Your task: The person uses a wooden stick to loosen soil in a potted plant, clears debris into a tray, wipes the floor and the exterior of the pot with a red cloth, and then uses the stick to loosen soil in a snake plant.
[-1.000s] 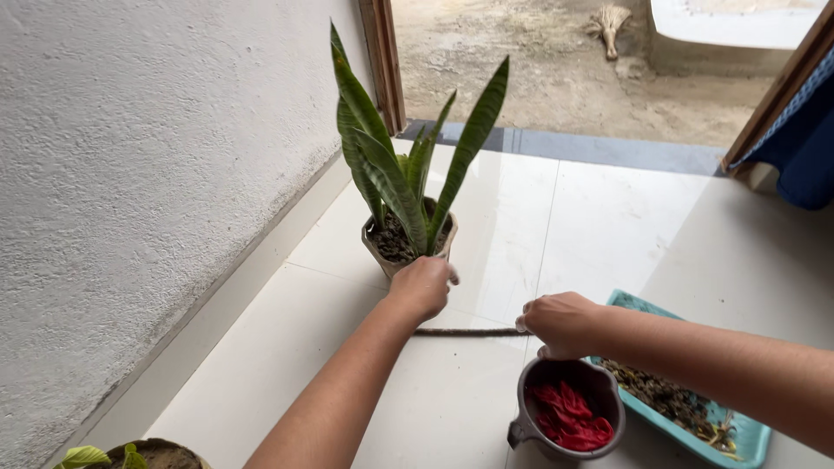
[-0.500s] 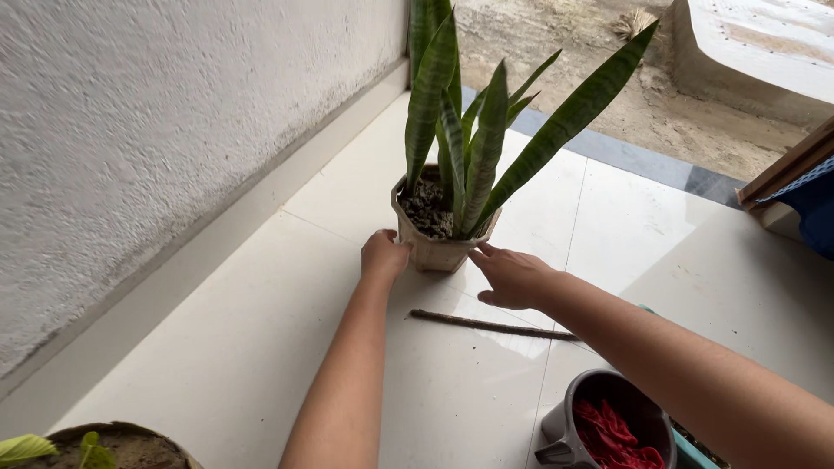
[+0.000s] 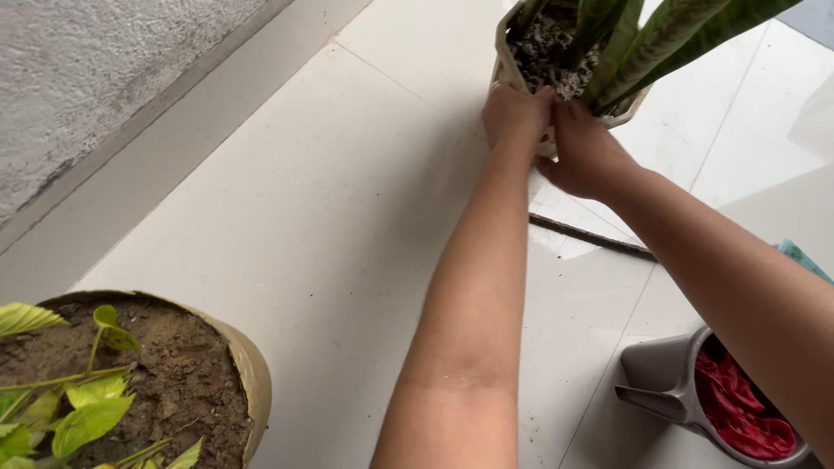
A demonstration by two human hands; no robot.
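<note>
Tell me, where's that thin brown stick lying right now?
In the head view the thin brown stick lies flat on the white tiled floor, right of centre, passing under the right forearm, between the snake plant's pot above and the grey jug below.

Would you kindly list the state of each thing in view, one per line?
Beige plastic pot of striped green sword-leaf plant: upright, gripped at near rim.
Left hand: closed on rim.
Right hand: closed on rim.
Grey plastic jug: upright, holding red material.
Thin brown stick: lying flat.
Round soil-filled pot: upright.
</note>
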